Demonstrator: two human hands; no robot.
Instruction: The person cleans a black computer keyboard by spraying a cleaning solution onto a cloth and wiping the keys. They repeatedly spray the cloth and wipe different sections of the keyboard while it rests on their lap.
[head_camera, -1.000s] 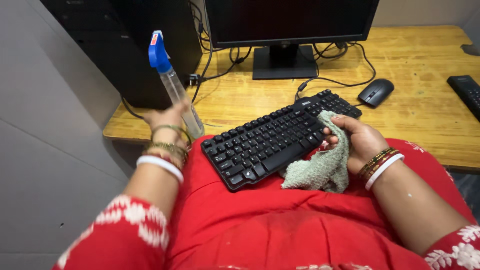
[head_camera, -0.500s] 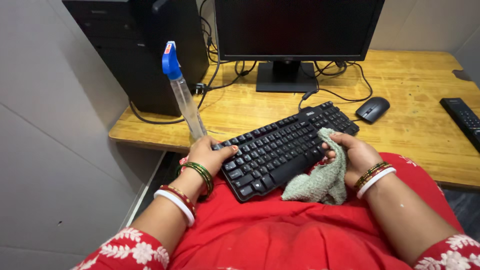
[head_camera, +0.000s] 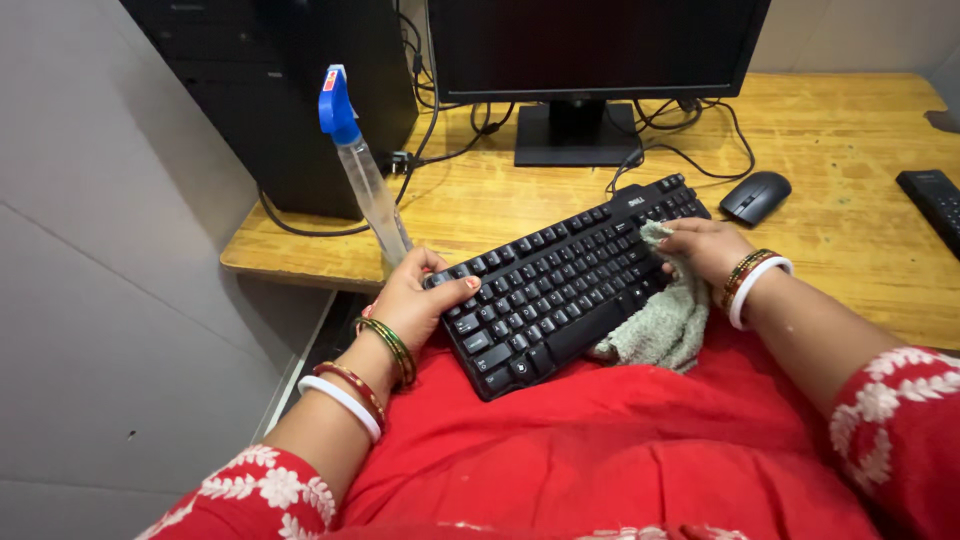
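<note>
**Keyboard on the lap, cloth on the keys**

A black keyboard (head_camera: 565, 280) lies slantwise across the person's lap, its far end reaching over the edge of the wooden desk (head_camera: 850, 150). The left hand (head_camera: 415, 300) grips the keyboard's near left corner, thumb across the keys, and the same curled fingers hold a clear spray bottle (head_camera: 370, 180) with a blue head, which stands tilted above the hand. The right hand (head_camera: 705, 250) is closed around a pale green cloth (head_camera: 665, 320) and presses it on the keys at the keyboard's right end; the rest of the cloth hangs down onto the red dress.

On the desk a black mouse (head_camera: 755, 195) sits just beside the keyboard's far end. A monitor (head_camera: 590, 60) stands behind, with a black computer tower (head_camera: 290, 90) to its left and cables trailing between them. A remote (head_camera: 935, 200) lies at the right edge.
</note>
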